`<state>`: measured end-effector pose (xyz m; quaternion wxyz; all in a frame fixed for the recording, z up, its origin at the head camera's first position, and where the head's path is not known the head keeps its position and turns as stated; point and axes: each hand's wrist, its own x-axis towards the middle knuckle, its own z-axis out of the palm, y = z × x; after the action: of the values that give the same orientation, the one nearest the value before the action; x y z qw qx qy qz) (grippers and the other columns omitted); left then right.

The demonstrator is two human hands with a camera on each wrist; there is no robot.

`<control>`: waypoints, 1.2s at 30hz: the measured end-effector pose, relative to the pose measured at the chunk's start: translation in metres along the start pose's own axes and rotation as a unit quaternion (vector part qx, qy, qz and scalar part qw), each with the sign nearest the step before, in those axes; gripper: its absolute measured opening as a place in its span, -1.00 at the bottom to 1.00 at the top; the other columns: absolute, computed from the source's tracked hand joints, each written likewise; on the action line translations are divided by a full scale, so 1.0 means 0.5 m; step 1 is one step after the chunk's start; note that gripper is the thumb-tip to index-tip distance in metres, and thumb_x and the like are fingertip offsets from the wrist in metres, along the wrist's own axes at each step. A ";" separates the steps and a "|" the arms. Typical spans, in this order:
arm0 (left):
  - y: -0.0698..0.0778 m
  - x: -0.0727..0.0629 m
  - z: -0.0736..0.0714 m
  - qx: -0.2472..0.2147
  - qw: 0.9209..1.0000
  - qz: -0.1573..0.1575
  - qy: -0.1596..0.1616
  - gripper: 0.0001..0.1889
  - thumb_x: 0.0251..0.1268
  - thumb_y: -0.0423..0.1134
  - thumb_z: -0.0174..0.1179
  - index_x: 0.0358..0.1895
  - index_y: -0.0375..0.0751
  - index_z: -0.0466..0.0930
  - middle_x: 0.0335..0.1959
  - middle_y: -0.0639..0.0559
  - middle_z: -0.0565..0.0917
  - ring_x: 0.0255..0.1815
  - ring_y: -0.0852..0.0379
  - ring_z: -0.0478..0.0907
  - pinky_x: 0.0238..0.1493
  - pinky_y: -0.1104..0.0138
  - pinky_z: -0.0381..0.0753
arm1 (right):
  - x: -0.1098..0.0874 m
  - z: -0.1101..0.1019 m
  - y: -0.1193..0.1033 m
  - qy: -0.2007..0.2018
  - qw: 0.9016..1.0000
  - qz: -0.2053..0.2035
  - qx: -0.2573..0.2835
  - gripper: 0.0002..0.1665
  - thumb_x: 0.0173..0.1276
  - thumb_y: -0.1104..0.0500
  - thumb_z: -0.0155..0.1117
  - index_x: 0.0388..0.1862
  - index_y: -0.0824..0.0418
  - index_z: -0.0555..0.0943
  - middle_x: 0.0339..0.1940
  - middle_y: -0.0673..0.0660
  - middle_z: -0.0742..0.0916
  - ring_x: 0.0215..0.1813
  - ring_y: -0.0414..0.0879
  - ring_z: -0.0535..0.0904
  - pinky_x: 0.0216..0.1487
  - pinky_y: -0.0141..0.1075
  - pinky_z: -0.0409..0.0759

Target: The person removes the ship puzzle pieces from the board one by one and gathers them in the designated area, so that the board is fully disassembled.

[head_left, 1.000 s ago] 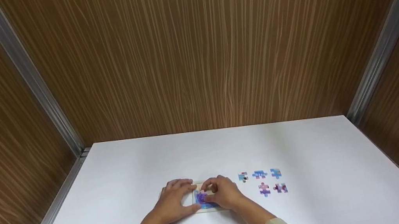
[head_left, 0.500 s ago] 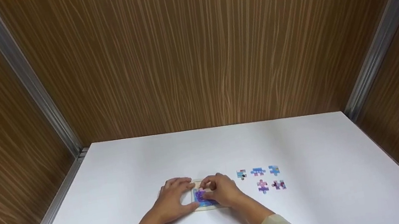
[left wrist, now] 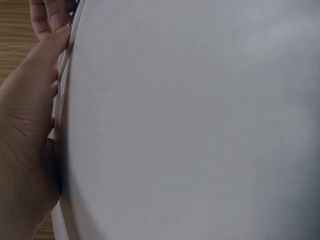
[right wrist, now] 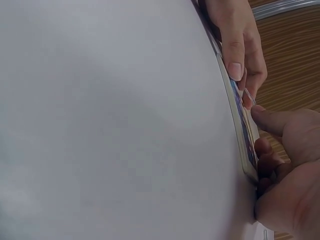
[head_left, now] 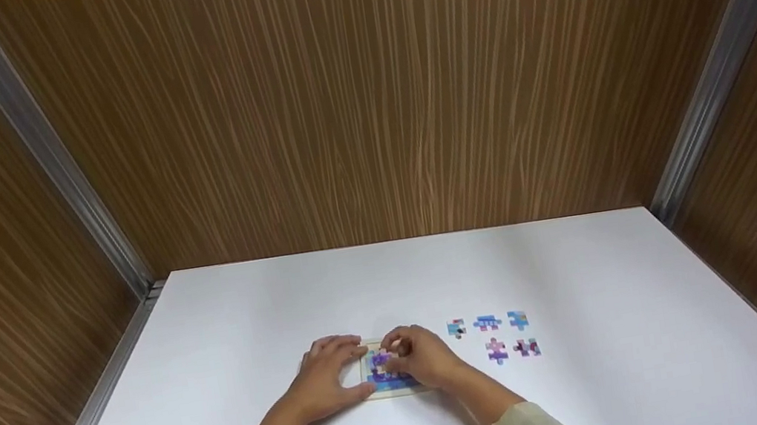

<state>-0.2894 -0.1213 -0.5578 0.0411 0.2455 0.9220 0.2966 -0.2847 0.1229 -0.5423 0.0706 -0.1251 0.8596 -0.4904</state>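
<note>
A small jigsaw tray with a pale wooden rim (head_left: pixel 399 392) lies on the white table, blue and purple pieces in its near part. My left hand (head_left: pixel 330 376) rests along its left side, thumb on the near left corner and forefinger near the far left one. Over the tray, my right hand (head_left: pixel 425 360) pinches a jigsaw piece (right wrist: pixel 250 96) between thumb and forefinger. That piece stands tilted above the tray in the right wrist view; its picture is mostly hidden by the fingers. In the left wrist view, the left thumb (left wrist: pixel 50 47) lies on the tray's edge.
Several loose jigsaw pieces lie in two rows to the right of the tray, among them a blue one (head_left: pixel 487 323) and a pink one (head_left: pixel 497 350). Wood-patterned panels (head_left: pixel 361 95) wall the table at the back and both sides.
The right fingers have shifted slightly over the tray with the piece, and more of the purple and blue picture shows beneath them. The left hand keeps its place. The head view has tilted a little.
</note>
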 end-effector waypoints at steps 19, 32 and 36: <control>-0.001 -0.001 0.005 0.009 1.000 -0.002 0.009 -0.23 0.26 0.30 0.44 0.41 -0.07 0.62 0.56 0.01 0.52 0.65 -0.26 0.27 0.58 -0.39 0.21 | -0.039 -0.056 0.016 -0.038 0.997 0.004 0.059 -0.74 0.45 0.28 0.50 0.07 0.13 0.73 -0.22 0.03 0.67 -0.17 -0.13 0.53 -0.16 -0.40 0.52; -0.001 -0.002 0.006 0.007 1.000 -0.005 0.007 -0.23 0.25 0.30 0.45 0.43 -0.05 0.61 0.58 0.03 0.51 0.66 -0.25 0.27 0.61 -0.35 0.19 | -0.081 -0.134 0.043 -0.012 1.000 0.000 0.024 -0.70 0.36 0.25 0.57 0.04 0.12 0.74 -0.22 0.03 0.62 -0.16 -0.11 0.48 -0.16 -0.43 0.47; -0.003 -0.002 0.007 0.004 1.000 -0.007 0.009 -0.24 0.25 0.31 0.45 0.42 -0.04 0.61 0.57 0.04 0.51 0.66 -0.23 0.27 0.61 -0.34 0.19 | -0.093 -0.156 0.053 -0.003 1.000 0.000 -0.006 -0.71 0.35 0.25 0.57 0.02 0.09 0.74 -0.19 0.06 0.63 -0.13 -0.11 0.49 -0.14 -0.43 0.48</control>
<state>-0.2883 -0.1207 -0.5617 0.0335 0.2366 0.9252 0.2950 -0.2630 0.2134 -0.5254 0.0722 -0.1274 0.8623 -0.4848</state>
